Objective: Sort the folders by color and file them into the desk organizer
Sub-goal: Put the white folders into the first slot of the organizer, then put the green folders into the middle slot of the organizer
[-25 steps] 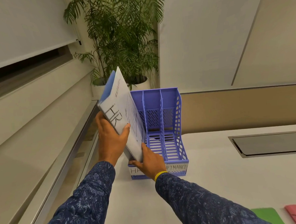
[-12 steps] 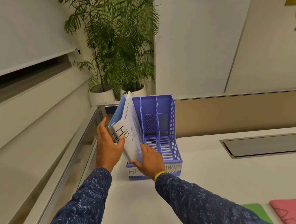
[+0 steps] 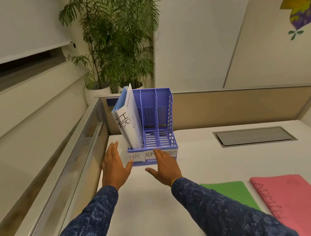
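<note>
A blue three-slot desk organizer (image 3: 166, 117) stands at the desk's far left, its front labelled HR, ADMIN and FINANCE. Blue folders marked HR (image 3: 127, 119) lean in its left slot; the other two slots hold nothing. My left hand (image 3: 114, 165) hovers open just left of the organizer's front, holding nothing. My right hand (image 3: 164, 168) is open too, fingers spread in front of the ADMIN label. A green folder (image 3: 230, 193) and a pink folder (image 3: 290, 201) marked ADMIN lie flat on the desk at the near right.
The white desk (image 3: 199, 169) ends at a beige partition (image 3: 240, 106) behind the organizer. A metal cable hatch (image 3: 253, 136) is set into the desk at the right. Potted palms (image 3: 115, 47) stand beyond the partition. A window ledge (image 3: 45, 159) runs along the left.
The blue HR folders went down into the left slot and both hands let go. The hands drew back toward me and opened.
</note>
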Tool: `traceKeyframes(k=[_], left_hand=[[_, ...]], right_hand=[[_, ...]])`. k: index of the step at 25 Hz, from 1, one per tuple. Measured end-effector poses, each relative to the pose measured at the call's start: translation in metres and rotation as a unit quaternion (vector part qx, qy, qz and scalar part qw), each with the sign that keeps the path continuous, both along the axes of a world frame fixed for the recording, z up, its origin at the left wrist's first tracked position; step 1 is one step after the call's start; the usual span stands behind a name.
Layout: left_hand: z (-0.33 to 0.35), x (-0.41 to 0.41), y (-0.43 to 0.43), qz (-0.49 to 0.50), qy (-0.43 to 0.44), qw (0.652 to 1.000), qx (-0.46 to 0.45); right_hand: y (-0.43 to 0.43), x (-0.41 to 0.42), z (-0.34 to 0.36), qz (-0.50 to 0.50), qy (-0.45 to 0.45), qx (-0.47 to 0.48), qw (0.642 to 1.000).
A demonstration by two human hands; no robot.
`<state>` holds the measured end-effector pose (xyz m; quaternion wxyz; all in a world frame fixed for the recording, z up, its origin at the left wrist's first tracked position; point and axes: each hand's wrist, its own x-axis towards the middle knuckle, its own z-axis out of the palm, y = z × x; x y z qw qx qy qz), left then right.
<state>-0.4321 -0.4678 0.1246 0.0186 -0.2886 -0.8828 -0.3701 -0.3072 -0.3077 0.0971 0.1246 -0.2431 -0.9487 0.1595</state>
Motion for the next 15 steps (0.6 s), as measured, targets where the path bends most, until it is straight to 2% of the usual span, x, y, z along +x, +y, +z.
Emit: traceKeyframes(k=[8, 15], left_hand=[[-0.061, 0.065, -0.036, -0.088, 0.016, 0.984, -0.156], [-0.113, 0.126, -0.058, -0.154, 0.036, 0.951, -0.266]], right_hand=[[-0.035, 0.097, -0.027, -0.014, -0.103, 0.047, 0.994], [-0.057, 0.194, -0.062, -0.054, -0.137, 0.022, 0.989]])
